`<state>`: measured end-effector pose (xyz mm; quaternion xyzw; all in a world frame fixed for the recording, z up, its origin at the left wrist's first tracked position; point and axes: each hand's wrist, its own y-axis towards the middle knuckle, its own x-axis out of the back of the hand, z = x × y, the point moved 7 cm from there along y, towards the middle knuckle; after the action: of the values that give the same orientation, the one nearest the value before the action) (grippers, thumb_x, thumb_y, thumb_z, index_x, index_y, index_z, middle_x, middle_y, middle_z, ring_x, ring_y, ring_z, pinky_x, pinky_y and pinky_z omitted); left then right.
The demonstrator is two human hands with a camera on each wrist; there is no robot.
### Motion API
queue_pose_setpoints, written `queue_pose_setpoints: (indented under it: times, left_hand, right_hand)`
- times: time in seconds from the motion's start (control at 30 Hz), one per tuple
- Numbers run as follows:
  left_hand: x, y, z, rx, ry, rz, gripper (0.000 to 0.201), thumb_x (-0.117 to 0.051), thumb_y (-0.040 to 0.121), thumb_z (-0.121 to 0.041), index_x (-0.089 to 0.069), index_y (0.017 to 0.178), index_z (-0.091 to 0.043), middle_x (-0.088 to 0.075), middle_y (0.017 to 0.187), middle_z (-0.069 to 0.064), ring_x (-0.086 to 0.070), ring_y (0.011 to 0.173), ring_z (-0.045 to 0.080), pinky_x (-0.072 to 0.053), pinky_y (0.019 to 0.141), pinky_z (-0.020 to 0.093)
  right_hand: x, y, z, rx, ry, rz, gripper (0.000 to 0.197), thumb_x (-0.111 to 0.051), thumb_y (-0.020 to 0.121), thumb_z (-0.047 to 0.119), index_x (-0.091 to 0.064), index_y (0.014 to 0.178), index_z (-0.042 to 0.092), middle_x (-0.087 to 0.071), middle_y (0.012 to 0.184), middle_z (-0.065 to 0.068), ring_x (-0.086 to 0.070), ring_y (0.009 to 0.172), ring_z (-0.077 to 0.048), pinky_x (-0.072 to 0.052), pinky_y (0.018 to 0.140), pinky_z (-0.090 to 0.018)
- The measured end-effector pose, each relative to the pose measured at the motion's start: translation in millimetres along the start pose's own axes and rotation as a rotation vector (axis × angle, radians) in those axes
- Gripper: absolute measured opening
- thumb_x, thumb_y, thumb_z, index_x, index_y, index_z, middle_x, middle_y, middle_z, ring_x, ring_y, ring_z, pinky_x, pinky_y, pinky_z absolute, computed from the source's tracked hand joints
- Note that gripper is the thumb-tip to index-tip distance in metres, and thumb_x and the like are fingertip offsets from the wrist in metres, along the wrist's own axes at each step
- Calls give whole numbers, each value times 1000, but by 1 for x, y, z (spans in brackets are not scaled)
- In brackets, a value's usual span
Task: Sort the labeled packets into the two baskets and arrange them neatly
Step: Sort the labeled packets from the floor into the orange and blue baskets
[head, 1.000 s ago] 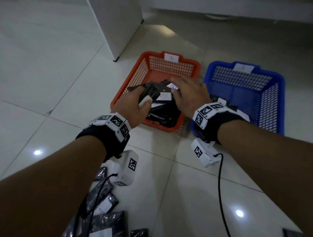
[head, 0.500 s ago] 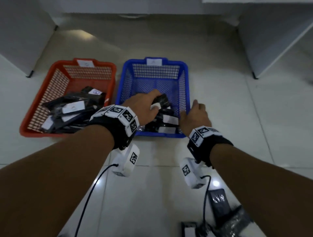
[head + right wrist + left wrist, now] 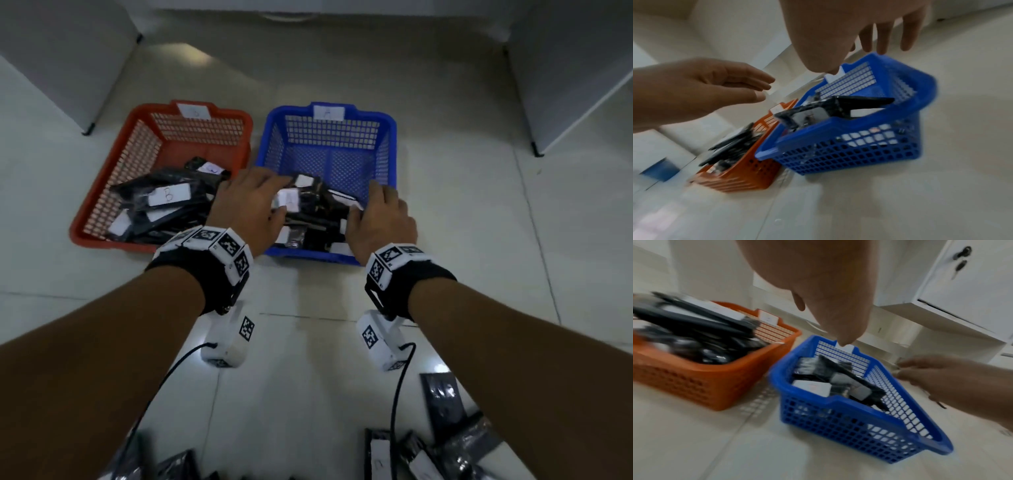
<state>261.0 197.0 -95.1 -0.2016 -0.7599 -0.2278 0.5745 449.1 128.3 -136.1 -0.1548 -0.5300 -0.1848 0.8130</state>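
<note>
Leftmost, the orange basket [image 3: 113,192], tagged B, holds a loose heap of black labeled packets [image 3: 168,202] beside your left hand [image 3: 250,209]. That hand hovers above the blue basket [image 3: 387,154], fingers relaxed and gripping nothing. Between your two hands lies the blue basket's pile of packets [image 3: 308,212], one label reading A. Your right hand [image 3: 380,222] hangs over the basket's right side, fingers extended, likewise empty. Nearer you, behind both wrists, loose packets [image 3: 442,397] lie on the floor tiles [image 3: 308,394].

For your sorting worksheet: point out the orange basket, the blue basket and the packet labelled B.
orange basket [image 3: 102,192]: head view, left mesh wall.
blue basket [image 3: 388,150]: head view, right wall.
packet labelled B [image 3: 168,195]: head view, white label.
</note>
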Motion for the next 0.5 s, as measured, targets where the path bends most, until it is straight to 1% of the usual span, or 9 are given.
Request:
queue_pose_setpoints:
  times: [0.07,0.13,0.2,0.23,0.3,0.37,0.43,0.47,0.5]
  left_hand:
    - [17,-28,29,69,35,-38,47,-52,81,-32,-61,123,-14,-60,121,12,-55,111,36,-47,89,51]
    - [34,-64,62,165,76,-89,45,-56,80,-31,-63,120,-13,-60,120,12,-56,109,36,-47,89,50]
    - [48,-103,95,267,105,-117,44,-58,80,-29,-63,121,-14,-60,123,11,-55,112,34,-44,92,49]
    - [53,-123,112,324,117,-110,44,-60,82,-29,-61,123,-15,-59,126,9,-53,116,33,-42,95,49]
    - [57,-167,142,443,146,-71,46,-63,84,-29,-57,128,-17,-56,131,8,-49,122,32,-38,99,50]
    - [56,-212,169,564,158,-30,49,-64,86,-31,-56,132,-18,-54,135,8,-47,125,31,-36,101,49]
    - [49,-258,193,697,144,28,53,-64,86,-34,-54,135,-19,-53,137,8,-46,127,31,-34,103,48]
    - [44,-282,204,763,130,67,54,-65,85,-36,-53,136,-20,-52,139,8,-46,128,30,-34,103,48]
    - [37,-305,213,822,117,106,56,-65,85,-38,-53,136,-20,-52,140,8,-46,129,30,-35,104,48]
  right_hand:
    - [-2,-2,38,112,-24,-12,55,-44,96,38,-35,145,14,-40,146,-11,-40,130,-33,-39,98,-47]
    - [-10,-10,86,247,-15,-7,54,-43,96,39,-38,144,14,-43,144,-11,-40,129,-32,-38,98,-48]
    - [-24,-25,135,381,-3,-8,53,-44,96,40,-40,143,16,-46,143,-9,-41,130,-31,-37,100,-46]
    - [-33,-36,159,448,-2,-6,52,-45,95,40,-42,142,17,-47,141,-8,-42,129,-30,-36,101,-46]
    - [-54,-62,201,555,-5,-6,50,-47,92,39,-47,138,17,-51,135,-6,-46,124,-29,-37,98,-47]
    - [-78,-89,233,621,-12,26,48,-54,87,36,-54,130,17,-56,126,-6,-51,115,-30,-40,90,-45]
    - [-101,-117,262,678,-6,53,47,-61,78,32,-61,121,15,-61,116,-9,-55,105,-31,-42,83,-43]
    - [-113,-131,274,712,-2,72,46,-63,75,31,-62,118,15,-62,113,-9,-57,103,-32,-43,82,-42]
    - [-126,-145,286,750,1,99,44,-62,75,30,-63,116,14,-63,112,-10,-57,102,-32,-44,83,-42]
